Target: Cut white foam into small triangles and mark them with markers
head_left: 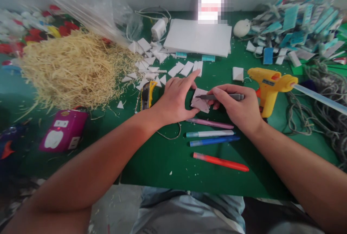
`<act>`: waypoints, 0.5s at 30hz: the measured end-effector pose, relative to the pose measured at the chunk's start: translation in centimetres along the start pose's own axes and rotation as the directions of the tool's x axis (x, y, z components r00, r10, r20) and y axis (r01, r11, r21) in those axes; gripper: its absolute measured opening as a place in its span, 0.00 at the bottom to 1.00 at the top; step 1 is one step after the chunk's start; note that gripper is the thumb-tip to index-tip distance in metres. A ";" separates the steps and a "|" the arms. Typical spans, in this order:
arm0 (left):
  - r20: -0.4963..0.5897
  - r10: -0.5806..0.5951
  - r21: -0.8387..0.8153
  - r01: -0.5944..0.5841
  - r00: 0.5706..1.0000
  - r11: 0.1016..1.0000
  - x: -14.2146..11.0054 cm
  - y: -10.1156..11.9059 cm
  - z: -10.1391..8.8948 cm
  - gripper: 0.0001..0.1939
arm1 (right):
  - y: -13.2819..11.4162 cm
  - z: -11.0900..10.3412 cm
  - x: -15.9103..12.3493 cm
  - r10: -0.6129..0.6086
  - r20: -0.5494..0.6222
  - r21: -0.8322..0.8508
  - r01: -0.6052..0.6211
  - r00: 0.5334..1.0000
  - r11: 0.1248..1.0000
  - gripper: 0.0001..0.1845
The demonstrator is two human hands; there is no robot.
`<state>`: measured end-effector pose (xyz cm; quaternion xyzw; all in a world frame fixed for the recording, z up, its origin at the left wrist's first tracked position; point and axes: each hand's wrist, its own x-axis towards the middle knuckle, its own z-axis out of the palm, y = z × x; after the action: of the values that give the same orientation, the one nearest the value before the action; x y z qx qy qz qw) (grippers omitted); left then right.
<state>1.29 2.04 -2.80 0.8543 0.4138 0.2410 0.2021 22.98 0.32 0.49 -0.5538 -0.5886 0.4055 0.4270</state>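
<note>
A small white foam-board piece [200,104] lies on the green tabletop, with dark pen lines on it. My left hand [177,98] steadies it from the left, thumb at the lower edge and a finger at the upper edge, while the index finger points away. In my right hand [240,105] is a dark grey pen [225,97], its tip against the piece. Just below lie a pink pen [213,123], a white-and-teal pen [210,133], a blue pen [214,140] and a red pen [221,161]. A yellow box cutter [146,96] sits beside my left wrist.
At right is a yellow glue gun [272,86] with a glue stick, near tangled grey cord [298,115]. White sheets [199,37] are stacked behind, foam scraps [146,60] and straw [70,68] lie left, above a purple power adapter [64,130]. Teal-and-white offcuts [298,28] are heaped back right.
</note>
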 end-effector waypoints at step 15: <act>0.022 -0.007 0.002 0.007 1.000 1.000 0.0 -0.1 0.0 0.50 | 0.1 0.1 0.4 0.084 -0.134 0.068 -0.075 0.987 0.995 0.10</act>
<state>1.19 2.11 -2.85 0.8556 0.4146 0.2308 0.2068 22.95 0.72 0.37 -0.5896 -0.5225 0.4016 0.4670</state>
